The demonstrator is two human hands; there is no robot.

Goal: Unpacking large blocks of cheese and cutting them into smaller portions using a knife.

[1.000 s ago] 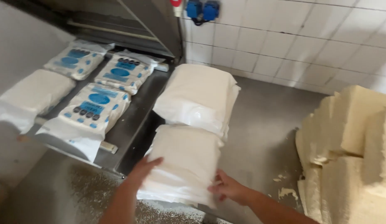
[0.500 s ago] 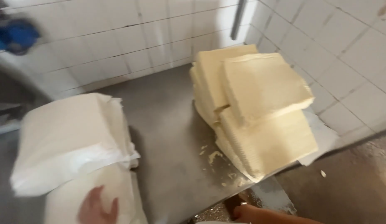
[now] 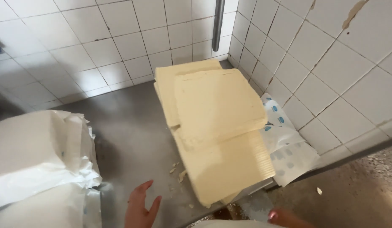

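Pale yellow slabs (image 3: pixel 217 126) are sitting stacked in the corner of a grey metal surface (image 3: pixel 132 126), against white tiled walls (image 3: pixel 99 38). The top slab is lying flat and roughly square, the one beneath it is jutting out toward the near edge with fine ridges across its face, and more slabs are showing behind at the left. Small crumbs (image 3: pixel 179 169) of the same colour are lying on the surface just beside the stack's near left corner.

A flattened white wrapper with blue dots and blue patches (image 3: pixel 284 143) is lying under and to the right of the stack, touching the right wall and hanging past the surface's edge. A grey vertical pipe (image 3: pixel 218 23) is running down the back wall above the slabs.

At the left, white plastic-wrapped blocks (image 3: pixel 40 160) are lying stacked, their loose wrapping crinkled at the edge.

The left hand (image 3: pixel 141 207) is hovering low over the surface with its fingers spread apart, holding nothing, between the wrapped blocks and the slabs, nearer to the crumbs than to either. The right hand (image 3: pixel 284 218) is showing only as a fingertip at the bottom edge, below the stack's near corner; I cannot tell whether it is spread or closed.
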